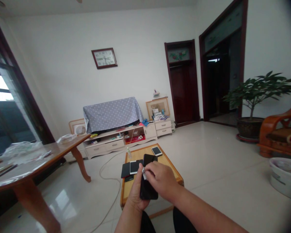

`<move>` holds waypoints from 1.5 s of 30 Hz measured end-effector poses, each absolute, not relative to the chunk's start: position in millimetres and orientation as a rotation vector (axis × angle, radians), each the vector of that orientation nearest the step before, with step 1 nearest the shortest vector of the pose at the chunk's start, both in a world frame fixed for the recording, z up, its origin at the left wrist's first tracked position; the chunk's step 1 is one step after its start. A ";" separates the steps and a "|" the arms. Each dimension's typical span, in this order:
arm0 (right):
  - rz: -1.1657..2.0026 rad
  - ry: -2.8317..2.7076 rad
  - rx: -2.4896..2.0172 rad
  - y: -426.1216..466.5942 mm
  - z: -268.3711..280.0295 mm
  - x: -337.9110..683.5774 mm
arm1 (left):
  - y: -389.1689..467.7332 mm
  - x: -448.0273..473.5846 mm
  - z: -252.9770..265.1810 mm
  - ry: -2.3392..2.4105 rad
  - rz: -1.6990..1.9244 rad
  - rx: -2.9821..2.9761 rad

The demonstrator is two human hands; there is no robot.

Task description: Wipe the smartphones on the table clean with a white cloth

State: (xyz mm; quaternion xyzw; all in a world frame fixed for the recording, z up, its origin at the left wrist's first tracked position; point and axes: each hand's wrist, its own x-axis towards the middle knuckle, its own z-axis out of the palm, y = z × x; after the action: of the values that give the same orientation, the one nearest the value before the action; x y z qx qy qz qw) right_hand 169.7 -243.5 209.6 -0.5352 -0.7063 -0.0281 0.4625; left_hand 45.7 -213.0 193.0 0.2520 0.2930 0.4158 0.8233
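Observation:
My left hand (pixel 136 191) is wrapped round a black phone (pixel 149 191), which it holds up over a low wooden table (pixel 135 152). Closed in a pinch, my right hand (pixel 163 176) presses a small white piece (pixel 144 174), perhaps tissue or cloth, near the phone's left edge. My right fingers cover the middle of the phone. Beyond my left hand lie a white-framed device (pixel 134 168), a dark flat device (pixel 125 170) and another black one (pixel 129 178). A white phone (pixel 156 151) rests at the table's far right corner.
A small clear bottle (pixel 128 152) stands at the low table's far left corner. A pale cable (pixel 108 161) runs over the floor. To the left is a large wooden table (pixel 70 147); to the right, a white tub (pixel 285 178) and a potted plant (pixel 251 126).

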 end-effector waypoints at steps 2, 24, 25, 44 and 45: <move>-0.087 -1.631 -1.347 -230.1 221.9 182.2 | -213.7 47.6 192.4 0.607 0.925 0.570; -0.032 -1.745 -1.409 -246.5 195.1 182.5 | -199.2 35.9 186.4 0.611 0.963 0.607; -0.024 -1.780 -1.404 -253.8 188.5 177.2 | -197.7 34.2 185.9 0.621 0.935 0.592; 0.073 -1.845 -1.313 -270.1 177.9 148.9 | -194.9 37.5 189.9 0.594 1.015 0.565; 0.076 -1.837 -1.325 -270.2 175.9 151.3 | -195.2 35.3 189.1 0.576 1.028 0.568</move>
State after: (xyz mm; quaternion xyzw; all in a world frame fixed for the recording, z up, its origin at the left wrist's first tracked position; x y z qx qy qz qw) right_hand 151.3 -270.2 175.9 -0.5297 -0.7342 0.0303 0.4236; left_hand 35.3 -195.2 189.1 0.2644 0.2680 0.4780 0.7936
